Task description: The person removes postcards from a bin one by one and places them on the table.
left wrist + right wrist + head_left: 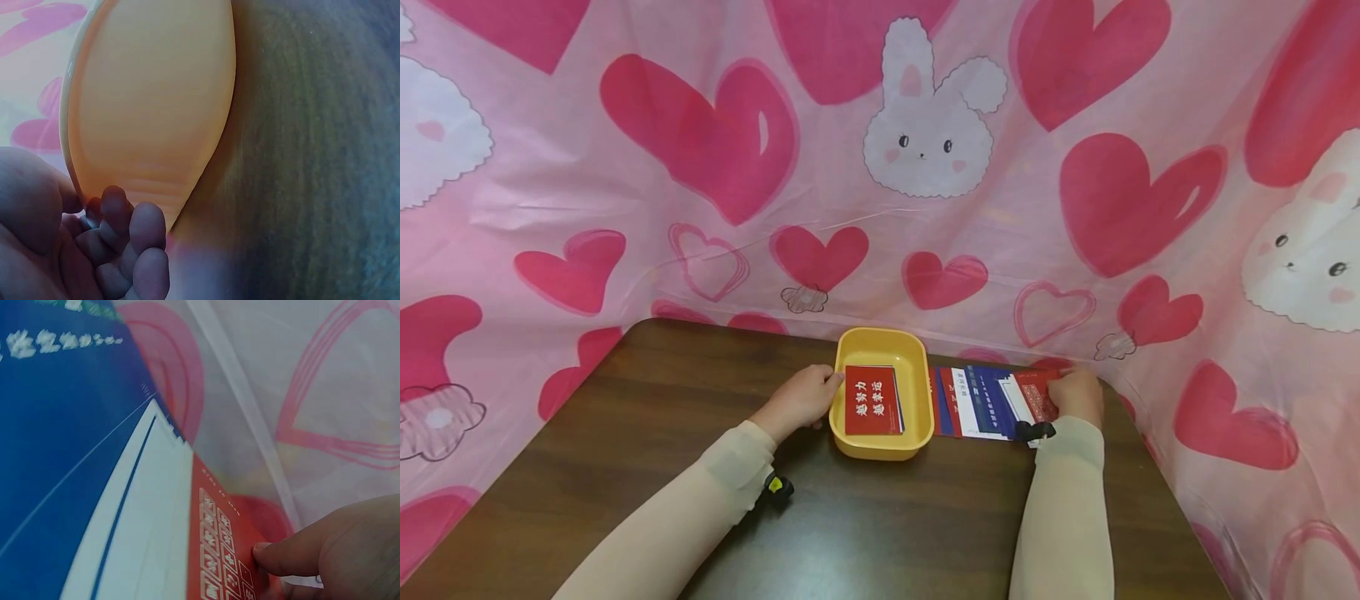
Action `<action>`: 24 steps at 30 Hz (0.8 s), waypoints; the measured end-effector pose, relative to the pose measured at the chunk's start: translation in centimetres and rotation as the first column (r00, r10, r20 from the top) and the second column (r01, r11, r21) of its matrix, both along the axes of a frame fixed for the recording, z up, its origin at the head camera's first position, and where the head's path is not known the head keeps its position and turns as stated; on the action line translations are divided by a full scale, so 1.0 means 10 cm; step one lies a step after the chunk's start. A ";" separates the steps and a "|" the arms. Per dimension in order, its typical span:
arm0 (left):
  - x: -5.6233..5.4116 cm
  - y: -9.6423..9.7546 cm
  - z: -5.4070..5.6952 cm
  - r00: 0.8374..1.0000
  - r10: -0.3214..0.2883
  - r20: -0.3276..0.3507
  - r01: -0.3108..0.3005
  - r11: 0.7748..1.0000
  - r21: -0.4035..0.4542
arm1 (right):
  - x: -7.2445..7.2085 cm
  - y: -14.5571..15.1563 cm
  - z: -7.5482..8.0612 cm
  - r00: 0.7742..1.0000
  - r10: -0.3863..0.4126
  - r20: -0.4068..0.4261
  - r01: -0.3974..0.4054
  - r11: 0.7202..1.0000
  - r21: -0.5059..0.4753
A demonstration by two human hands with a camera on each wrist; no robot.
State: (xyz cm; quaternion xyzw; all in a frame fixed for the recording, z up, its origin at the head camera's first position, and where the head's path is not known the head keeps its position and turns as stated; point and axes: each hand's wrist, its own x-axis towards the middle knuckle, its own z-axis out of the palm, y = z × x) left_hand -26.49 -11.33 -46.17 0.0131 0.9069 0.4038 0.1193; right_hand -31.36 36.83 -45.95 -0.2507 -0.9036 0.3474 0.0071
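Note:
A yellow plastic basin stands on the table with red cards lying in it, the top one printed in white characters. At its left side my left hand holds the rim, thumb over the edge; in the left wrist view the fingers curl against the outer wall. To the right of the basin lies an overlapping row of blue, white and red cards. My right hand pinches the red card at the row's right end between thumb and fingers, whose tips are partly hidden under it.
The dark wooden table ends just behind the basin and cards. A pink curtain with hearts and rabbits hangs along its back and sides. Black straps sit on both wrists.

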 end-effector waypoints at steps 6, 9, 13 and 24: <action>0.00 0.00 0.00 1.000 -0.003 -0.007 0.003 1.000 -0.009 | -0.04 0.01 -0.06 0.999 -0.021 0.044 0.020 0.999 0.031; 0.01 0.00 0.01 1.000 -0.003 -0.011 0.003 1.000 -0.014 | -0.05 -0.01 -0.07 0.997 -0.041 0.058 0.040 0.999 0.014; 0.01 0.00 0.02 1.000 -0.003 -0.010 0.003 1.000 -0.012 | -0.06 -0.08 0.01 0.996 -0.053 0.073 0.054 0.999 -0.009; -0.01 0.00 -0.01 1.000 -0.005 0.000 0.005 1.000 -0.009 | -0.18 -0.47 0.30 0.971 0.190 -0.147 -0.192 0.981 0.004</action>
